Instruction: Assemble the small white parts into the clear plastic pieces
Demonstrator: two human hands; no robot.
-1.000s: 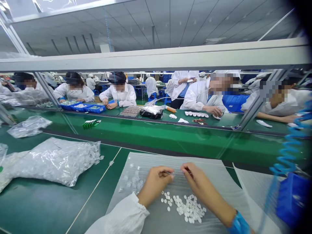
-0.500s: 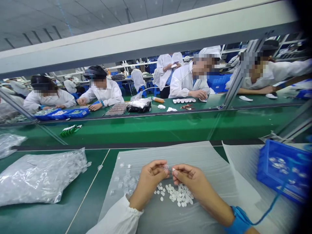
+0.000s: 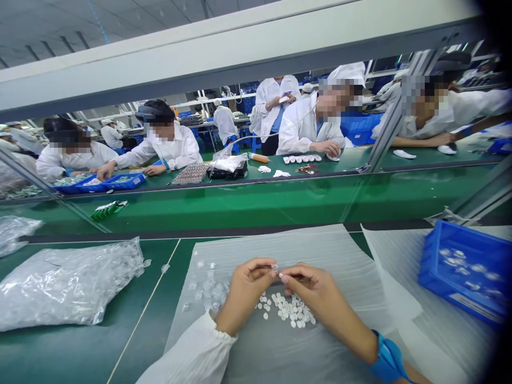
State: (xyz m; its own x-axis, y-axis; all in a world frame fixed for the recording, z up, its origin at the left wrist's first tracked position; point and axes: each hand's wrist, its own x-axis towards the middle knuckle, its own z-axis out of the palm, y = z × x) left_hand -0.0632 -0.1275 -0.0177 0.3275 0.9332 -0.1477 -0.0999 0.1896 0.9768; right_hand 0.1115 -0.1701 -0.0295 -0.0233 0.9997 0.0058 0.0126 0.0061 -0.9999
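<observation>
Green bench (image 3: 132, 304) carries a foam sheet (image 3: 340, 266), where the left hand (image 3: 246, 293) pinches a tiny clear piece (image 3: 274, 268) between thumb and fingertips. The right hand (image 3: 310, 288) meets it, fingertips drawn together; what they grip is too small to tell. Loose white discs (image 3: 286, 309) lie just below the hands, with clear pieces (image 3: 210, 290) beside the left wrist, both within easy reach and unblocked. A bulging plastic bag (image 3: 68, 285) lies left; a blue crate (image 3: 460, 266) sits right.
</observation>
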